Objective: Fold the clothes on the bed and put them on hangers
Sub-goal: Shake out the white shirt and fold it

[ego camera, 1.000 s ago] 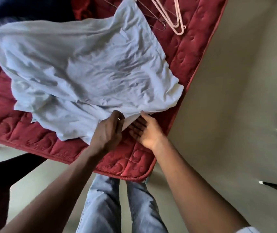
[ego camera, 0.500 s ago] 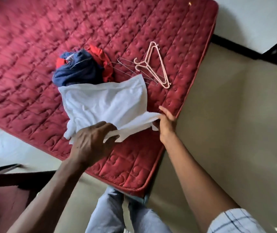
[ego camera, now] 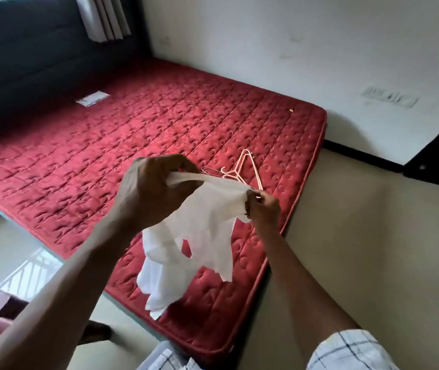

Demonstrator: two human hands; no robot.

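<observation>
A white garment (ego camera: 199, 236) hangs in the air over the near corner of the red quilted mattress (ego camera: 106, 145). My left hand (ego camera: 149, 190) grips its upper edge on the left. My right hand (ego camera: 263, 209) pinches the same edge on the right. The cloth between them is stretched, and the rest droops down toward the mattress. Behind my hands, pink plastic hangers (ego camera: 245, 169) and thin wire hangers lie on the mattress near its right edge. The pile of blue and red clothes is hidden behind my left hand.
A dark headboard (ego camera: 26, 49) and a curtain (ego camera: 103, 17) stand at the far end of the bed. A small white paper (ego camera: 93, 98) lies on the mattress near the headboard. The wall runs along the far side, with beige floor (ego camera: 359, 249) to the right.
I have lifted the white garment off the mattress and hold it up by its top edge. The view has risen from the near corner to take in the whole bed.
</observation>
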